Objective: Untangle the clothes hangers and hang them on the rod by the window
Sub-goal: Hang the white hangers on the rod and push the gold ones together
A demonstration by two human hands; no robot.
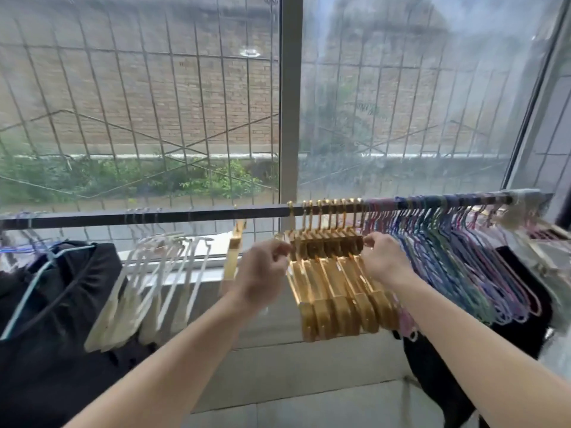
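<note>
A dark rod (200,215) runs across below the window. Several gold hangers (333,279) hang from it in a tight bunch at the middle. My left hand (262,273) grips the left end of that bunch near the necks. My right hand (383,261) pinches the right end of the same bunch. One more gold hanger (233,254) hangs alone just left of my left hand. Several white hangers (160,273) hang further left. A dense row of pink, blue and purple thin hangers (463,257) fills the rod's right part.
A black garment (46,319) on a light blue hanger hangs at the far left. Another dark cloth (438,381) hangs low on the right. The window (139,118) with a metal grille stands right behind the rod, its frame post (290,103) at the middle. A tiled ledge lies below.
</note>
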